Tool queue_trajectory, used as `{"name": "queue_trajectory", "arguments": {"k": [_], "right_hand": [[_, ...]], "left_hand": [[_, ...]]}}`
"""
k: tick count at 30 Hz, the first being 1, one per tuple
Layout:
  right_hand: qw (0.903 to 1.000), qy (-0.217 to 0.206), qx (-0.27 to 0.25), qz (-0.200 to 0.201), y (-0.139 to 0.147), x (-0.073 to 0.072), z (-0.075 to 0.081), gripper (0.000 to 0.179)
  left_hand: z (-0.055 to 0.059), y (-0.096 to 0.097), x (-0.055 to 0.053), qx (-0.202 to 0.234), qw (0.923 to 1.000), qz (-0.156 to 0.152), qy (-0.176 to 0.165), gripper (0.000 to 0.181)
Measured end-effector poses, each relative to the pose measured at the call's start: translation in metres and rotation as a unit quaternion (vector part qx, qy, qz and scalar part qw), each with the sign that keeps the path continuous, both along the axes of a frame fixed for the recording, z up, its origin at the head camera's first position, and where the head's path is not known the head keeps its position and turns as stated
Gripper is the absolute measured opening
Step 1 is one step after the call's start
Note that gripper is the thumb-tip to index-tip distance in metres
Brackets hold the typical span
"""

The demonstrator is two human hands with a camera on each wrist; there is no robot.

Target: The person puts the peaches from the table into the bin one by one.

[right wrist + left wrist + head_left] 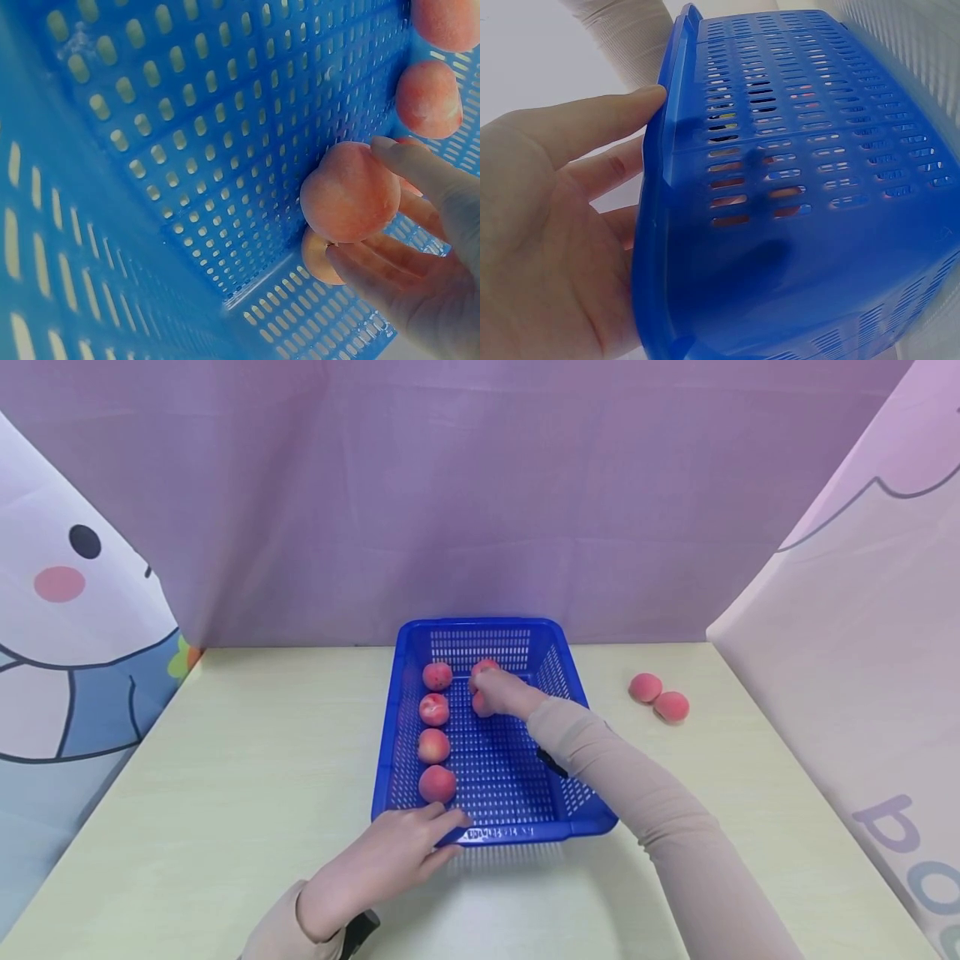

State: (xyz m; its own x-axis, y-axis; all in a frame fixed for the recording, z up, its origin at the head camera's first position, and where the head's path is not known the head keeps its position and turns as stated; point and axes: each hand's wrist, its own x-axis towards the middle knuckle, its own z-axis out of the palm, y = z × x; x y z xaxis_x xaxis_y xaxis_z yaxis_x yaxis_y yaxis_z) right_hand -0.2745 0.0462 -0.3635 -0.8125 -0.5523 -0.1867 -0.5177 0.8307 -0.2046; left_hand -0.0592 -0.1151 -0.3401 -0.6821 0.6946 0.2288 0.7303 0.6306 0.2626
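A blue plastic basket [517,835] with slotted walls stands on the table. My left hand [397,847] grips its near rim at the left corner; in the left wrist view, the thumb [607,120] lies on one side of the rim and the fingers pass behind it. Inside the basket, my right hand [510,692] holds a peach [350,193] between thumb and fingers, low over the slotted floor. Just beyond is another peach [485,667]. Along the left wall runs a column of several peaches [433,746].
Two peaches [646,687] lie side by side on the pale table [285,760], right of the basket. A purple cloth [480,502] hangs behind the table, and printed cloth panels [847,635] flank it on both sides.
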Motion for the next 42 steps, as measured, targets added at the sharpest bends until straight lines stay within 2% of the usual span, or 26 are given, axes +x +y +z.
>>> {"name": "queue_trajectory", "arguments": {"k": [7, 15, 21, 25, 30, 36, 42], "right_hand": [[0.9999, -0.003, 0.01, -0.001, -0.001, 0.0, 0.007, 0.037], [0.999, -0.034, 0.026, 0.011, -0.001, -0.004, 0.017, 0.04], [0.9976, -0.055, 0.042, 0.0, 0.0, -0.002, 0.033, 0.037], [0.9968, -0.069, 0.036, -0.016, 0.001, 0.001, 0.045, 0.034], [0.9964, -0.064, 0.055, -0.003, 0.003, 0.002, 0.058, 0.026], [0.9937, -0.077, 0.08, -0.012, 0.005, 0.003, 0.073, 0.032], [0.9936, -0.053, 0.099, 0.008, 0.01, 0.002, 0.083, 0.03]], "left_hand": [[-0.001, 0.0, 0.0, 0.002, 1.0, 0.001, -0.003, 0.018], [-0.001, -0.001, 0.0, 0.002, 1.0, 0.0, -0.004, 0.017], [-0.001, 0.0, 0.0, 0.004, 1.0, -0.001, 0.003, 0.017], [-0.001, 0.0, 0.0, 0.005, 1.0, -0.002, 0.004, 0.017], [0.0, 0.0, 0.0, 0.005, 1.0, -0.003, -0.002, 0.017], [0.001, -0.001, 0.0, 0.002, 1.0, -0.002, -0.004, 0.018], [0.001, -0.001, 0.0, 0.0, 1.0, 0.0, -0.009, 0.018]]}}
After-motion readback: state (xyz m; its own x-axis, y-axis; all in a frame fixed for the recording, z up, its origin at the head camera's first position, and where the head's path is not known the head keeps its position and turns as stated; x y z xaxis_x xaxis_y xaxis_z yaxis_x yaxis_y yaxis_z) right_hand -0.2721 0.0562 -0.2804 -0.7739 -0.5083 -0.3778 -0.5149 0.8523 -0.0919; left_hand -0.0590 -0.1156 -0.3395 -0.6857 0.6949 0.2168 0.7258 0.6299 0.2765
